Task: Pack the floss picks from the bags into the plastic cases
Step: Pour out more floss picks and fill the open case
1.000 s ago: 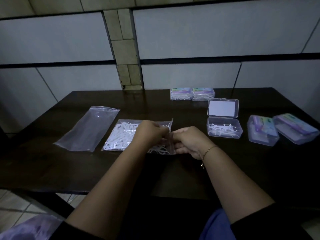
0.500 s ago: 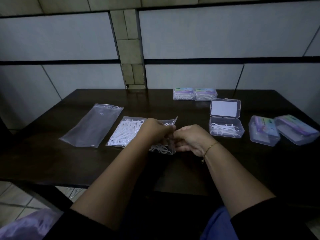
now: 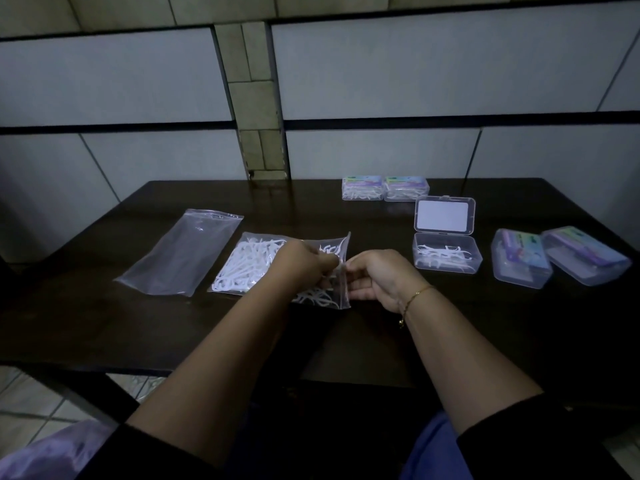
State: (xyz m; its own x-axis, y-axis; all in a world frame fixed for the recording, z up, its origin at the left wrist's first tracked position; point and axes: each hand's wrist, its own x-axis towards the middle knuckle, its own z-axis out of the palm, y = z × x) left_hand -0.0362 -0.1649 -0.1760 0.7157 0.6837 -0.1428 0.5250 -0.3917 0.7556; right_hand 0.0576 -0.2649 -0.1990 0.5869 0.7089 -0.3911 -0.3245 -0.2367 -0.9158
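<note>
dark table (image 3: 104, 327): open case (image 3: 446, 258) holds few picks (bag (image 3: 249, 265) fuller)

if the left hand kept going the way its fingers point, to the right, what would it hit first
Almost at once, the right hand: the left hand pinches the open end of the floss pick bag and points at the right hand's fingertips across it. Farther along that line sits the open case.

The left hand (image 3: 304, 263) has slid slightly further into the bag (image 3: 277, 268) mouth among the picks.

dark table (image 3: 104, 327) bears two bags (image 3: 180, 252), an open case (image 3: 446, 258), four closed cases (image 3: 521, 259).
</note>
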